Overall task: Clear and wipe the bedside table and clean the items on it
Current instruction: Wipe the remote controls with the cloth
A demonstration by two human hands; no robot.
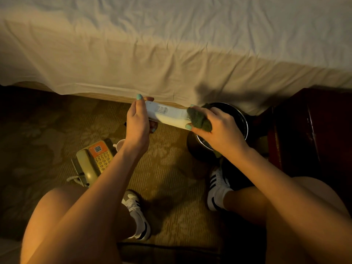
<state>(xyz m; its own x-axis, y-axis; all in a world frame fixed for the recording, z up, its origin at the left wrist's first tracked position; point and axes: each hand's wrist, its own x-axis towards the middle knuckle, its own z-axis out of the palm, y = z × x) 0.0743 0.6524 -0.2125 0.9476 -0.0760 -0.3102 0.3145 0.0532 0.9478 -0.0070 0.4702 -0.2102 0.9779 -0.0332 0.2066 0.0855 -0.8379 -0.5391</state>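
i wipe the remote control (168, 115) — left hand (138, 122) grips its end, right hand (219, 128) pinches the green cloth (200, 121) against it; next, probably turn it over.

We've got the white remote (167, 116) gripped at one end in our left hand (137, 121), while our right hand (219, 128) pinches a green cloth (200, 121) against the other end. The phone (95, 161) and cup (120, 144) sit on the carpet (171, 168).

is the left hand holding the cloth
No, the right hand holds the cloth against the remote, which the left hand grips.
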